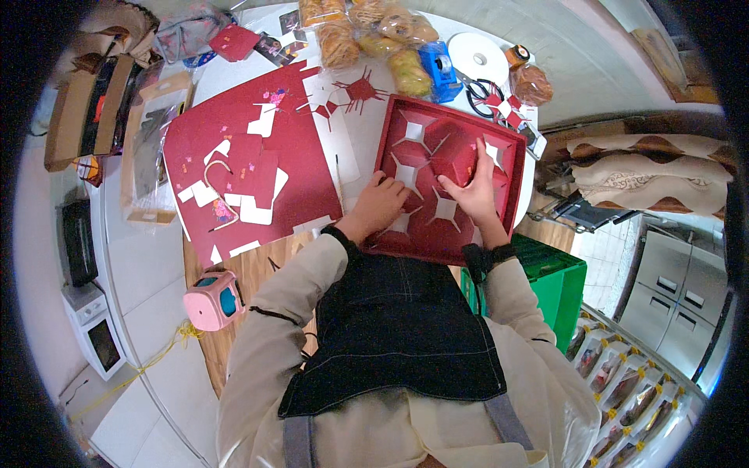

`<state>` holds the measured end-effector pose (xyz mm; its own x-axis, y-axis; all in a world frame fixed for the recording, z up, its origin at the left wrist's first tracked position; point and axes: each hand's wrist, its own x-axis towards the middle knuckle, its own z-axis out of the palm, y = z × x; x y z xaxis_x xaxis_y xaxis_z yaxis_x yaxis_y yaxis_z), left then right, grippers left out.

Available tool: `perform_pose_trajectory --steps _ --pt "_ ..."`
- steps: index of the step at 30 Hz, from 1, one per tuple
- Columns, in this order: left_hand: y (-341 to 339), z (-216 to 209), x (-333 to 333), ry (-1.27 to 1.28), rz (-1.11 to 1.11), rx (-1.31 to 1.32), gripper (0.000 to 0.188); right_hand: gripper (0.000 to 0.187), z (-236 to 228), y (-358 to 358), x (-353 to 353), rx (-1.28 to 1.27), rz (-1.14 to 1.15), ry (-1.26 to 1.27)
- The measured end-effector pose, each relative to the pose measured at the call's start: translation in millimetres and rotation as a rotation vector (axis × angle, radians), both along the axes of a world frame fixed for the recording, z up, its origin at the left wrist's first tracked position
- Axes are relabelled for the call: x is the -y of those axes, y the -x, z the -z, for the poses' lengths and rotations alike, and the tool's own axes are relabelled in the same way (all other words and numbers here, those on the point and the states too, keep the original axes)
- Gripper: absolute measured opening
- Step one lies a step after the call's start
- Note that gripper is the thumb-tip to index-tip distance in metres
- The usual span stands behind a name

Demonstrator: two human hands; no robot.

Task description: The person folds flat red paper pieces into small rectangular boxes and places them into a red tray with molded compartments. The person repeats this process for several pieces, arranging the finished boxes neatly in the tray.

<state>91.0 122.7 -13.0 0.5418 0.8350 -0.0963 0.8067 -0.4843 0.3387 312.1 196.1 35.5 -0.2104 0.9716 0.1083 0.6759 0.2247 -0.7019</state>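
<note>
Cluttered craft table, both hands, left hand and right hand, flat on red tray, fingers spread, tray's near edge hidden by apron

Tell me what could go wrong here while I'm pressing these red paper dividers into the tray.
The red tray hangs partly past the table edge toward you, so pressing down could tip it. Both hands, left hand and right hand, push on thin folded paper dividers; too much force may crease or tear them. The scissors lie just beyond the tray, so a reach there could catch the blades.
</note>
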Motion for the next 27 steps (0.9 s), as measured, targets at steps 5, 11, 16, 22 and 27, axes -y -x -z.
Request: perform_pose_trajectory --steps 5,11,16,22,27 --pt "-7.0 8.1 -8.4 0.151 0.031 -0.082 0.033 0.106 1.3 13.6 12.1 0.047 -0.169 -0.027" --pt "5.8 15.5 4.4 0.011 0.078 -0.105 0.031 0.103 12.8 43.1 7.7 -0.056 -0.373 0.097" --pt "23.4 17.1 19.6 -0.131 0.142 0.093 0.032 0.102 11.9 42.0 2.6 0.076 -0.468 0.205" --pt "39.2 24.5 32.8 -0.167 0.082 0.224 0.033 0.105 14.6 46.9 1.4 0.299 -0.566 0.144" --pt "28.0 14.2 40.6 -0.164 -0.633 0.456 0.054 0.107 13.6 57.5 8.4 0.436 -0.479 0.056"
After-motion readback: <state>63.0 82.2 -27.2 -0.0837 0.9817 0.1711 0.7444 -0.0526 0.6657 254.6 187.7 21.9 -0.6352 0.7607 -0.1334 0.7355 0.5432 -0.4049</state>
